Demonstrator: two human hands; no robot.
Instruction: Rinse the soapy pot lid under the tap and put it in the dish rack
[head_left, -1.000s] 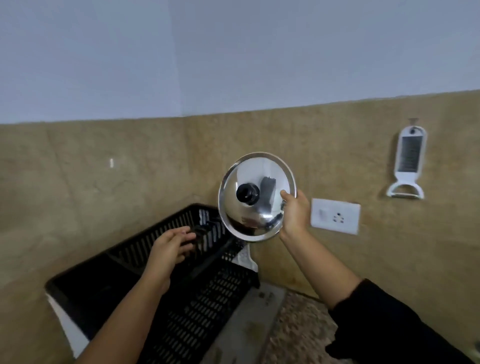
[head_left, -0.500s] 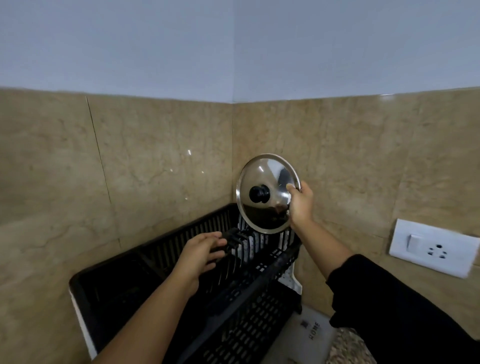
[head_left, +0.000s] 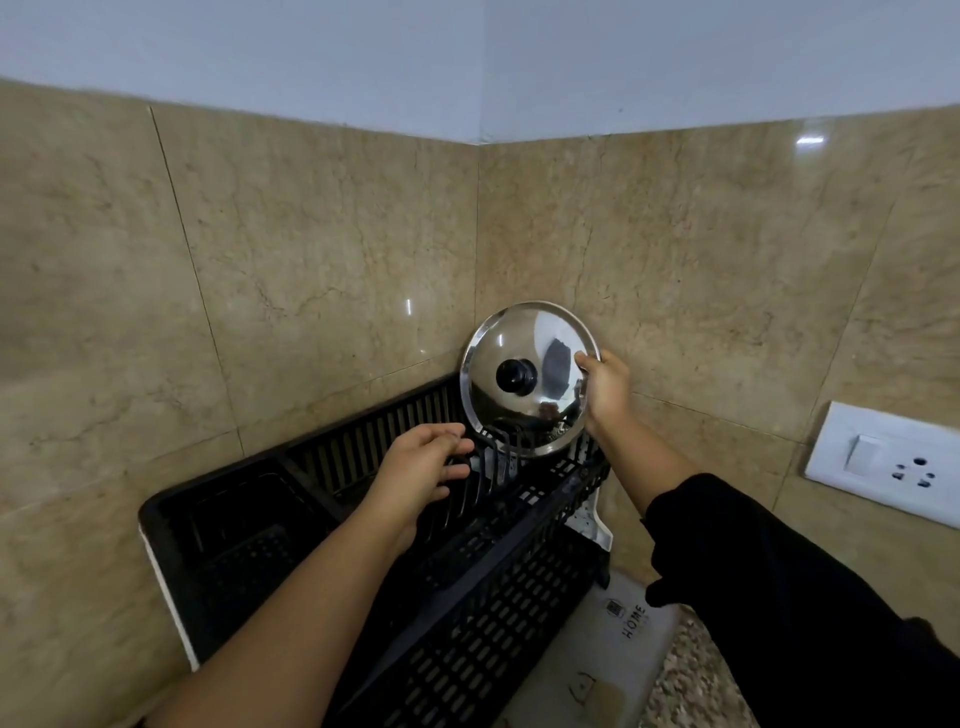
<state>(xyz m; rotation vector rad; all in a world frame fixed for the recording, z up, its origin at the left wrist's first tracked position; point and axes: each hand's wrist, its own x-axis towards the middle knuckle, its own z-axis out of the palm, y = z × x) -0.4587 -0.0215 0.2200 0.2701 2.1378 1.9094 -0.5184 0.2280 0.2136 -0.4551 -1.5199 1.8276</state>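
Note:
A shiny steel pot lid (head_left: 498, 364) with a black knob stands on edge at the far right end of the black plastic dish rack (head_left: 467, 597), in the wall corner. My right hand (head_left: 605, 392) grips the lid's right rim. The lid's lower edge sits among the rack's upright plate slots. My left hand (head_left: 423, 467) rests on those slots just left of the lid, fingers curled around the dividers, holding nothing loose.
Beige marble tiles line both walls behind the rack. A white switch-and-socket plate (head_left: 883, 462) is on the right wall. A white drip tray (head_left: 592, 525) pokes out under the rack, and a speckled counter (head_left: 691, 686) lies at bottom right.
My right hand has brought the lid down and leftward into the rack's slots. My view has swung left toward the corner. My left hand stays on the dividers.

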